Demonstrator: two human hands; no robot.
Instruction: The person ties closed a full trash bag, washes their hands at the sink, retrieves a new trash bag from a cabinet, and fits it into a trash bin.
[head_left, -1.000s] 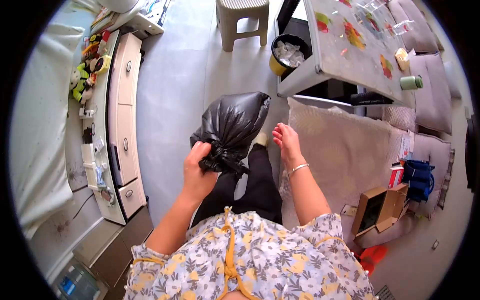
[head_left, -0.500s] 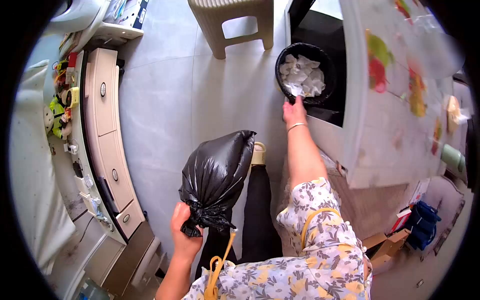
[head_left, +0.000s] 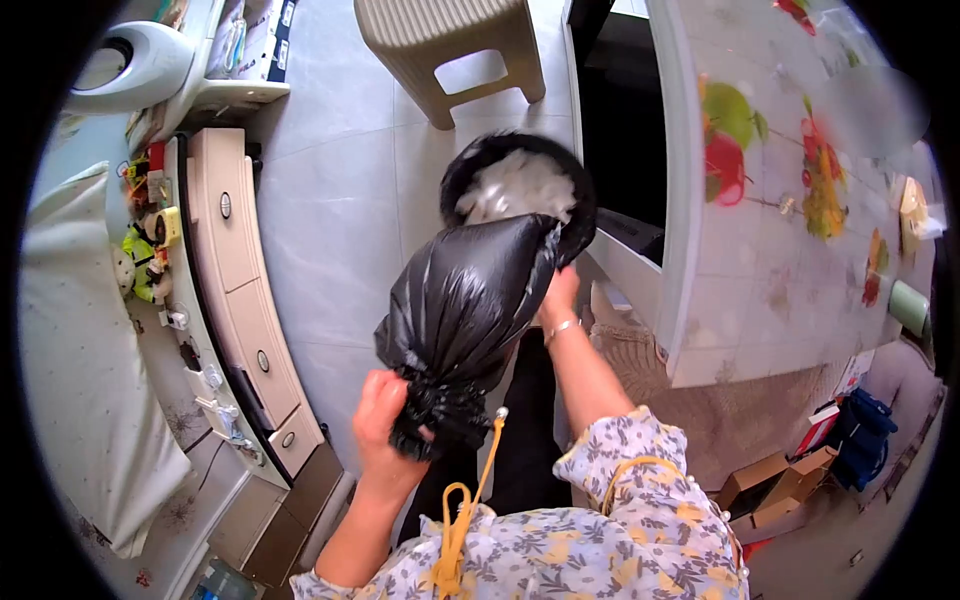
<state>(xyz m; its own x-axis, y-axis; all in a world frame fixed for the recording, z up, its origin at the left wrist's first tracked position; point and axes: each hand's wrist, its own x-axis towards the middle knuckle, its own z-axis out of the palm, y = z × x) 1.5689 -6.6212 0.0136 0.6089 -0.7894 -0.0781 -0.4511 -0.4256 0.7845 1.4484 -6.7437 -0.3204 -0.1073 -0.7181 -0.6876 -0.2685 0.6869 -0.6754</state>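
The left hand (head_left: 378,415) is closed firmly around the gathered neck of a full black plastic bag (head_left: 460,290), held in front of the body. Beyond it, the right hand (head_left: 562,295), fingers mostly hidden, grips the near rim of a black-lined bin (head_left: 583,205) holding blurred, crumpled white waste (head_left: 520,185). A ribbed beige stool (head_left: 450,50) stands farther ahead, a fruit-patterned table (head_left: 740,270) to the right.

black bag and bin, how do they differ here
The black bag is gathered shut at its neck; the bin is open, showing white contents. The left hand grips the bag; the right hand is at the bin's near side. Both show black surfaces.
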